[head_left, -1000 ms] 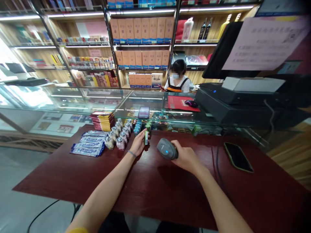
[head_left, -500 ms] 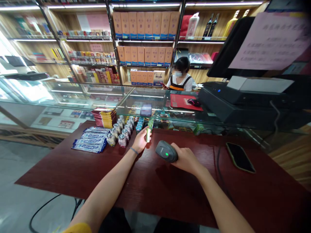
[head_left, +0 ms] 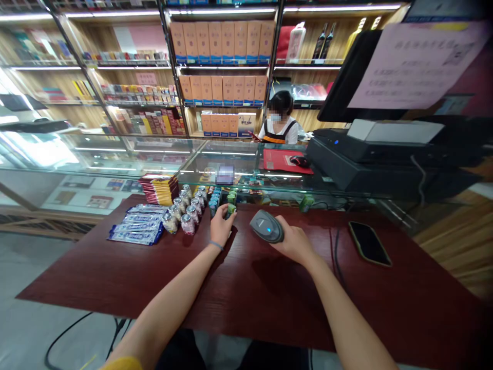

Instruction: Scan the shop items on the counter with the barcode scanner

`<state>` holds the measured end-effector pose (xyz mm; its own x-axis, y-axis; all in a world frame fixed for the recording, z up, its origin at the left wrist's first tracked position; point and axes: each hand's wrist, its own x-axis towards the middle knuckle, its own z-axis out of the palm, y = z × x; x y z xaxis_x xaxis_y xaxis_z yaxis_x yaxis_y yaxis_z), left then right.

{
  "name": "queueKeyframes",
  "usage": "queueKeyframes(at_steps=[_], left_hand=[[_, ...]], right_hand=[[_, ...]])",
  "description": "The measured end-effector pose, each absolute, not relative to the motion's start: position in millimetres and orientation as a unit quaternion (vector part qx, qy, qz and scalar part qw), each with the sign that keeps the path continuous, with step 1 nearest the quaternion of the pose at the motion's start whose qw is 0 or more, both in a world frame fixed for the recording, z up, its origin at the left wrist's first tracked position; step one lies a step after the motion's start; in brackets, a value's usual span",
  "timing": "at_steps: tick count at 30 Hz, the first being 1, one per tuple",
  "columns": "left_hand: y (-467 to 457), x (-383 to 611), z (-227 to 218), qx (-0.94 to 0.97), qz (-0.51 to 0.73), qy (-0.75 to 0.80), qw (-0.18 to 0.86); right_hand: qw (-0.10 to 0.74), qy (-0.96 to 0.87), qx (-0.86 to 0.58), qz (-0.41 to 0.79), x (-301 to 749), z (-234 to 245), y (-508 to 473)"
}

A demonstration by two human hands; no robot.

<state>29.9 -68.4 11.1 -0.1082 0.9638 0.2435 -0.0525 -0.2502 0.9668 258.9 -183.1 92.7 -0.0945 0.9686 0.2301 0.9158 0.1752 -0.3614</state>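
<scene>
My left hand (head_left: 222,227) is at the near end of several rows of small green-and-blue tins (head_left: 217,199). Its fingers are closed around a small green-topped tin (head_left: 231,209), which stands against the rows. My right hand (head_left: 293,244) grips a dark grey handheld barcode scanner (head_left: 266,226) a short way to the right of that tin, with its head tilted toward my left hand. Glass jars of a pale snack (head_left: 188,216) stand just left of my left hand.
Blue-and-white packets (head_left: 135,230) and a stack of red-and-yellow boxes (head_left: 159,189) lie on the dark red table (head_left: 250,293). A black phone (head_left: 368,243) and cable lie to the right. Behind the glass counter (head_left: 231,162), a masked person (head_left: 279,127) sits beside a black till (head_left: 365,159).
My left hand has moved forward, bringing the small tin against the rows. The scanner has shifted slightly forward, and its light has changed from bright green to a dim blue.
</scene>
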Motion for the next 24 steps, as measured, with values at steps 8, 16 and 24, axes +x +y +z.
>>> queueKeyframes(at_steps=[8,16,24], left_hand=[[-69.2,49.8,16.4,0.489,0.597,0.517,0.370],[-60.7,67.6,15.4,0.463,0.614,0.539,0.344],[-53.2,69.9,14.2,0.495,0.590,0.564,0.299]], right_hand=[[0.230,-0.715,-0.652,0.103,265.9,94.1,-181.3],[0.288,-0.687,-0.652,0.144,276.2,93.4,-180.3],[0.318,-0.671,-0.646,0.176,289.5,90.5,-178.9]])
